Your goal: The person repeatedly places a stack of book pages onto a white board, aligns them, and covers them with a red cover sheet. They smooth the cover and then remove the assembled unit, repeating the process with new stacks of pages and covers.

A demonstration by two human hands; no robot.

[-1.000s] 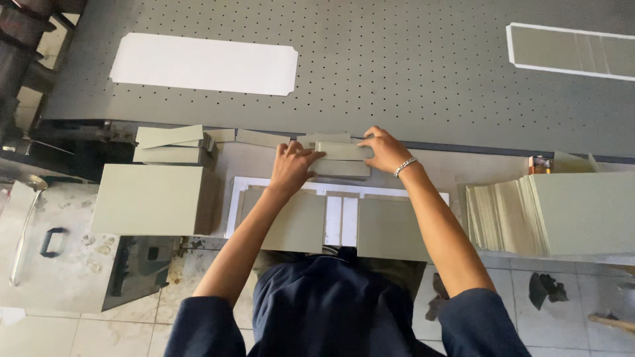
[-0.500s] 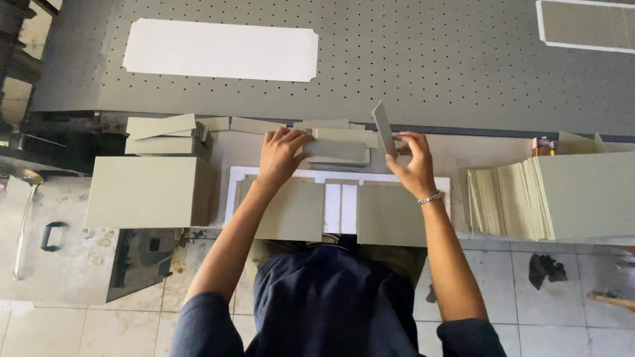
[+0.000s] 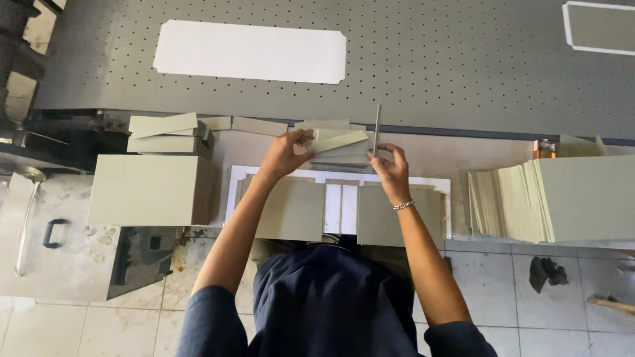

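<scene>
A: Thin grey-green cardboard strip [image 3: 377, 129] stands on edge, pinched in right hand [image 3: 390, 173] over the small strip pile [image 3: 340, 151]. Left hand [image 3: 284, 155]?

B: Gripping a pile strip. Two big stacks flank; perforated table [image 3: 430, 73] beyond lies open.

Strip pile [image 3: 340, 149] btwn block [image 3: 149, 190] & stack [image 3: 555, 198].

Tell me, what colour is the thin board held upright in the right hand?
Pale grey-green board, seen edge-on in the head view.
</scene>
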